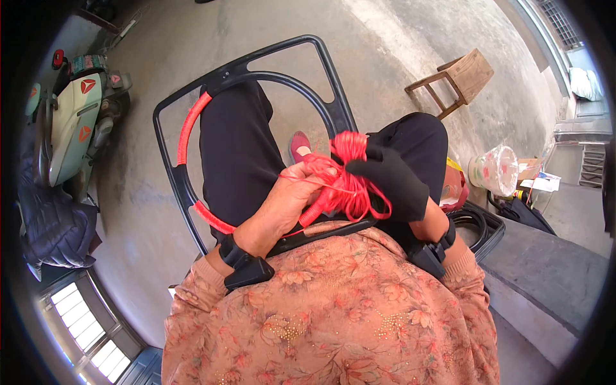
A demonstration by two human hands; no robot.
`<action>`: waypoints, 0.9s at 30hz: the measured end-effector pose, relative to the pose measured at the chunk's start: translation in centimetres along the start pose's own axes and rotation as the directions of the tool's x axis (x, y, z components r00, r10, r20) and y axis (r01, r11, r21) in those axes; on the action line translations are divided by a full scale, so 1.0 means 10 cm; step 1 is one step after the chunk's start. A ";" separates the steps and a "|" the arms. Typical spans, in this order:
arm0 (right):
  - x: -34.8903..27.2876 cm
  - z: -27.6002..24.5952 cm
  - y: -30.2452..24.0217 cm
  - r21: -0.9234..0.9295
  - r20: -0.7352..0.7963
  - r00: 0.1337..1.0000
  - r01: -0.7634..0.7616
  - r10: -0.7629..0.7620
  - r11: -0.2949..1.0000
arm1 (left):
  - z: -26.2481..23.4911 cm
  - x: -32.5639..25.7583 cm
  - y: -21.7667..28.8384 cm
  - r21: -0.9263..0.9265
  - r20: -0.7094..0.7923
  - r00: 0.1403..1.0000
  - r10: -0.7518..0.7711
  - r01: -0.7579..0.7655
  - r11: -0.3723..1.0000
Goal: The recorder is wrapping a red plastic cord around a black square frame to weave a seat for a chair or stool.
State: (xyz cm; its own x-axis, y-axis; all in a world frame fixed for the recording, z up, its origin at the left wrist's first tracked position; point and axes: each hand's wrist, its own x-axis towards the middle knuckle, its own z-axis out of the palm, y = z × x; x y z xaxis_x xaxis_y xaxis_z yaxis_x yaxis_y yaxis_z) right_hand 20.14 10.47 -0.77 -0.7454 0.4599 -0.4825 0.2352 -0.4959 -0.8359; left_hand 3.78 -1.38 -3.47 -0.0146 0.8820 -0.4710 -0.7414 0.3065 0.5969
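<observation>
This looks garage-like; a scooter (76, 125) stands on concrete flooring (144, 212).

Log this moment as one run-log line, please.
Left hand: bare, holding strands of red cord; right hand: black-gloved, gripping bundled red cord; black frame: at lap, red-wrapped in parts; nearby: wooden stool

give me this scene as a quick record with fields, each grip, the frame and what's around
left grip: bare, pinching red cord
right grip: black-gloved, holding the bundled part of the cord
frame: black, over the lap, with a curved inner bar
red wrapping: covers stretches of that bar
left side: parked scooter
ahead, right: wooden stool
</observation>
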 end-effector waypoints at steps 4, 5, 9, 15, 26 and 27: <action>-0.20 0.03 0.29 -0.181 0.058 0.998 -0.014 0.025 0.983 | 0.04 0.01 0.05 0.030 0.023 0.999 -0.041 0.040 0.999; -0.22 0.06 0.28 -0.019 0.038 0.999 -0.003 0.004 1.000 | 0.04 0.00 0.06 0.052 0.008 0.999 -0.045 0.044 0.998; -0.35 0.04 0.12 0.427 0.095 0.993 -0.104 0.069 0.898 | 0.06 0.01 0.06 -0.013 0.036 0.997 -0.070 0.070 0.997; -0.32 -0.55 0.30 0.494 -0.251 0.967 0.168 -0.045 0.853 | 0.12 -0.02 0.13 0.136 0.048 0.993 -0.107 0.099 0.986; -0.79 -1.43 0.13 0.081 -0.473 0.851 0.301 -0.230 0.950 | 0.07 0.01 0.15 0.058 0.018 0.997 -0.074 0.072 0.996; -1.05 -1.27 0.26 0.003 -0.481 0.838 0.297 -0.259 0.955 | 0.08 0.02 0.16 0.059 0.017 0.997 -0.074 0.073 0.996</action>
State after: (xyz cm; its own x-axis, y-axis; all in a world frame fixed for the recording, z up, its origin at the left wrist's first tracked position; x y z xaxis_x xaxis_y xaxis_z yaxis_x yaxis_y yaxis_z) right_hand 36.49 13.73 -1.21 -0.3857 0.8676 -0.3137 0.0017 -0.3394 -0.9407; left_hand 3.10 -0.47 -2.09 0.0519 0.8626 -0.5032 -0.6993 0.3911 0.5984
